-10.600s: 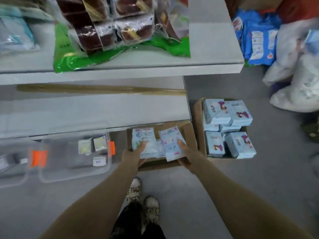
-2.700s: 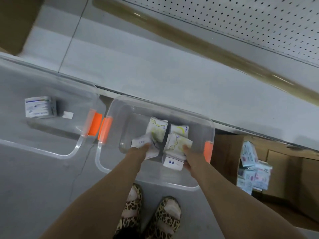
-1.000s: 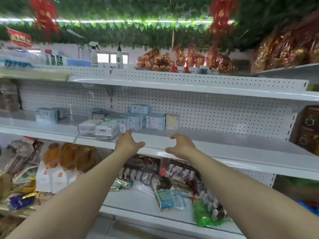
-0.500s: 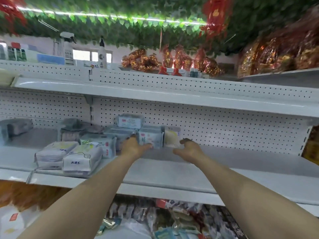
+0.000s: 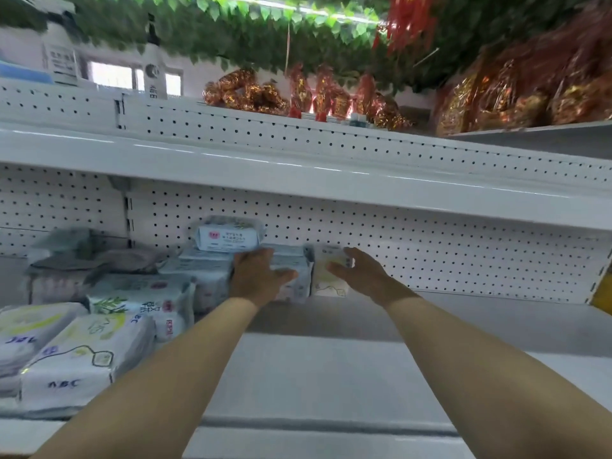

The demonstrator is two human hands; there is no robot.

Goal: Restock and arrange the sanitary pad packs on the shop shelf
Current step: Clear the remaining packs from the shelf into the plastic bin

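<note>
Yellow-and-white pack (image 5: 326,279) of sanitary pads, standing upright at the back of the shelf (image 5: 331,366) against the pegboard panel (image 5: 447,256). It forms the right end of the row and touches a pale blue pack (image 5: 293,286) on its left. The right hand (image 5: 362,276) grips the yellow-and-white pack, thumb on its front face and fingers (image 5: 351,256) curled round its right edge. The left hand (image 5: 255,276) rests on the pale blue pack, its fingers (image 5: 248,258) fairly straight and close together with the thumb spread to the right; the fingertips are blurred. A white pack with a red label (image 5: 228,238) lies flat on top of the row, just left of the left hand. Further packs fill the left part of the shelf, among them a leaf-printed pack (image 5: 142,301) and, nearest the front edge, a pack marked ABC (image 5: 79,356). Above is an upper shelf (image 5: 298,170). On top stand bottles (image 5: 155,77) and red-and-gold foil bundles (image 5: 496,94) under a leaf garland (image 5: 251,24).
</note>
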